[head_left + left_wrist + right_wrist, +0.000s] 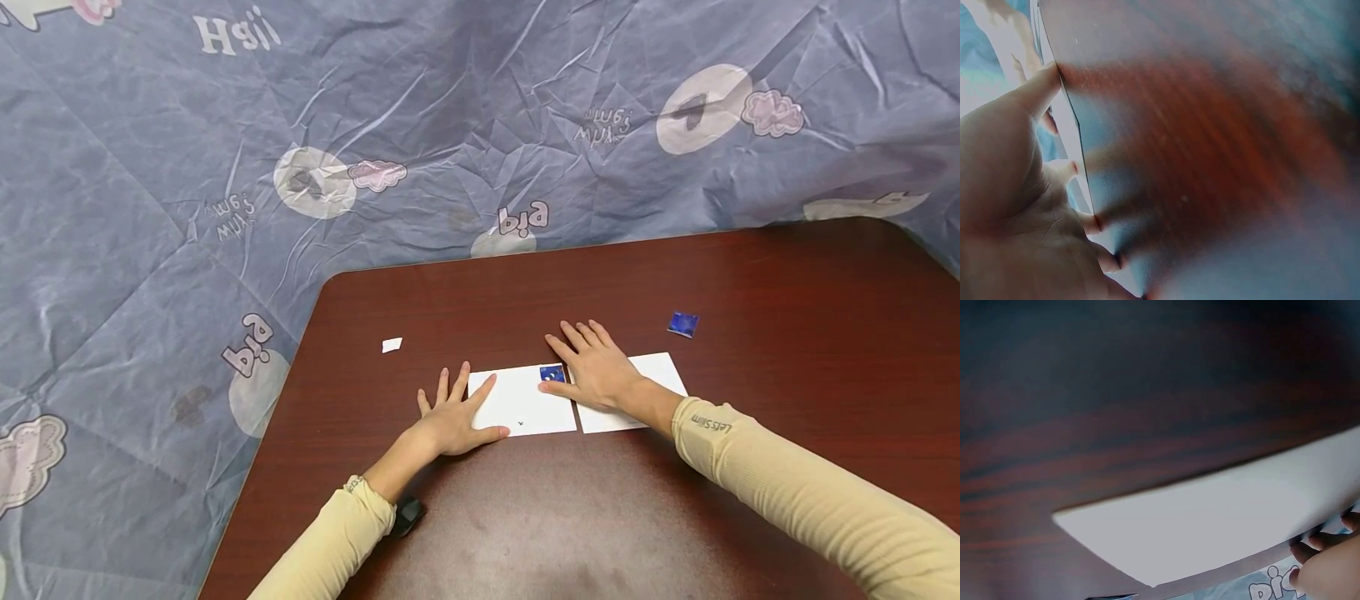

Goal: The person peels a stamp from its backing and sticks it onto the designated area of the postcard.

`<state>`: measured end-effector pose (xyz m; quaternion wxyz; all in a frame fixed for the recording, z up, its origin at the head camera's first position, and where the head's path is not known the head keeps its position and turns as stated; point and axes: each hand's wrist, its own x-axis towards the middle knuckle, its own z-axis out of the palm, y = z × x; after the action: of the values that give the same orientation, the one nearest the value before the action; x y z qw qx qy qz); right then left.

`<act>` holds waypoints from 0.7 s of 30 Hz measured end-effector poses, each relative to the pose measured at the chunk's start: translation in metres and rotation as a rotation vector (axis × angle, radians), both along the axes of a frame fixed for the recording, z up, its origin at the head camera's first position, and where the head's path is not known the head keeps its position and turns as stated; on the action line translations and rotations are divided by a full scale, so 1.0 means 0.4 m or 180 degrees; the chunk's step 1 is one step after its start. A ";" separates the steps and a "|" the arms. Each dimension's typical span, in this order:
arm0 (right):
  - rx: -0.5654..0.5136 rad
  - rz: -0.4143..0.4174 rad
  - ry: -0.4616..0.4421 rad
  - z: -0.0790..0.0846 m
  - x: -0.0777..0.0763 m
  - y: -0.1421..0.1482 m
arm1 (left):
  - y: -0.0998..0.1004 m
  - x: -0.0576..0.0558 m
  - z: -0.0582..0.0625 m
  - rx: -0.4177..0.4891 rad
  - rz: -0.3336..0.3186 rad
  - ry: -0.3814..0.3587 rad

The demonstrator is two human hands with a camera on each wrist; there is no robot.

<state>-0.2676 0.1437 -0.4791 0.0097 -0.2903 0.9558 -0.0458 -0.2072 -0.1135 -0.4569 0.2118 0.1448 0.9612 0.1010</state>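
Two white rectangular paper pieces lie side by side on the table, a narrow gap between them. A blue square stamp (551, 374) with pale shapes sits at the top right corner of the left white paper (517, 404), which bears a small dark mark lower down. My left hand (450, 423) rests spread at this paper's left end, thumb and index finger over it. Fingers straight, my right hand (602, 373) lies across the right white paper (658, 372), its thumb reaching onto the stamp's lower edge. The right wrist view shows the right paper's long edge (1210, 519) and corner.
A second blue square (683, 324) lies at the back right of the brown table (810, 333). At the back left is a small white scrap (392, 344). A dark object (407, 517) is partly hidden by the left sleeve. Patterned blue-grey cloth (450, 125) hangs behind the table.
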 end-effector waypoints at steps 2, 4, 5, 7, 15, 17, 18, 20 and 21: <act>-0.0014 0.0008 0.0003 0.000 0.000 0.000 | -0.001 -0.001 0.000 0.0007 0.0004 0.0005; -0.0029 0.0007 0.0005 0.000 0.000 0.001 | -0.001 -0.002 0.000 0.0024 0.0007 0.0010; -0.0038 0.0007 -0.0001 0.000 -0.001 0.002 | -0.001 -0.002 0.001 0.0028 0.0007 0.0015; -0.0054 0.0009 -0.0013 0.001 -0.001 0.003 | -0.002 -0.003 0.001 0.0027 0.0001 0.0019; -0.0098 0.0031 -0.0037 -0.001 -0.001 0.006 | -0.001 -0.002 -0.004 0.0005 0.0016 -0.0013; -0.0108 0.0027 -0.0053 -0.002 -0.001 0.006 | -0.001 -0.001 -0.004 0.0013 0.0017 -0.0014; -0.0111 0.0024 -0.0057 -0.002 -0.001 0.006 | -0.001 -0.001 -0.004 0.0014 0.0015 -0.0012; -0.0124 0.0021 -0.0054 -0.003 -0.002 0.006 | -0.002 -0.001 -0.004 0.0012 0.0010 -0.0006; -0.0132 0.0019 -0.0050 -0.003 -0.002 0.006 | -0.002 -0.001 -0.003 0.0010 0.0008 -0.0002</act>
<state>-0.2684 0.1462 -0.4802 0.0113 -0.2929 0.9537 -0.0677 -0.2076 -0.1142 -0.4583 0.2118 0.1438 0.9612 0.1029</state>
